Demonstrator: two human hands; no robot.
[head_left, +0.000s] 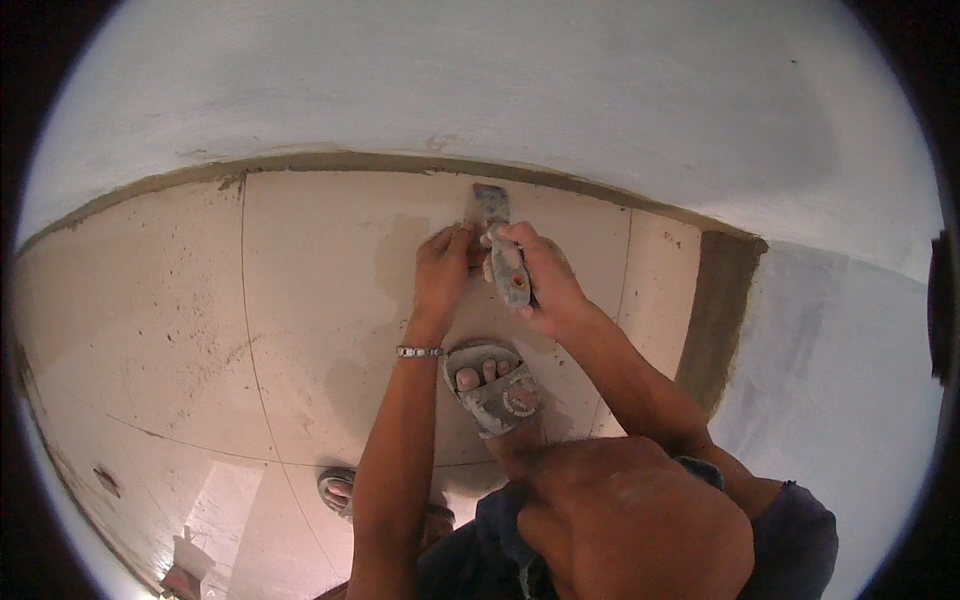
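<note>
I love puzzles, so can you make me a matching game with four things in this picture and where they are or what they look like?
1. putty knife
2. metal-link wristband
3. mortar strip
4. floor tiles

A. around the left wrist
B. cream, with thin dark joints
C. in the right hand
D. brown, along the foot of the wall

Right pairs: 1-C, 2-A, 3-D, 4-B

The head camera, left unit of a head-worn fisheye pair, faces steeply down at close range. A bent knee lies nearest; the left hand and right hand lie farther off, mid-frame, over the tiled floor; the wall arcs across the top.
</note>
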